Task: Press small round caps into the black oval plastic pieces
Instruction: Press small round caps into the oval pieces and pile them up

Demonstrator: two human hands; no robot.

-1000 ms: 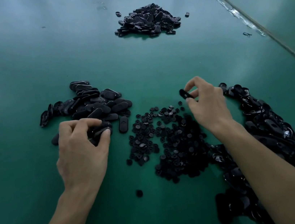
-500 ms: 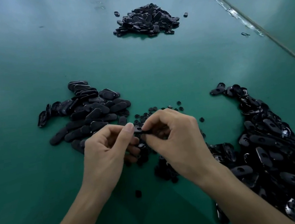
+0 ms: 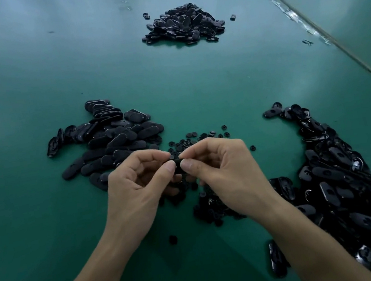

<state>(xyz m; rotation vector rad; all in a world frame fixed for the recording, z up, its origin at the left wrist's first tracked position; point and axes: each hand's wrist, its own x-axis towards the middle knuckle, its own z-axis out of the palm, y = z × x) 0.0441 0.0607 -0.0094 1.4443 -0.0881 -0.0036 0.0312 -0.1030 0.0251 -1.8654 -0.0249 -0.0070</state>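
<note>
Oval piece (image 3: 176, 163), held over the caps (image 3: 192, 139), is pinched at its ends by left hand (image 3: 136, 190) and right hand (image 3: 226, 174), each grip thumb against forefinger. Probably light, stiff, slick plastic: hold the edges, keep the middle clear for pressing.
</note>
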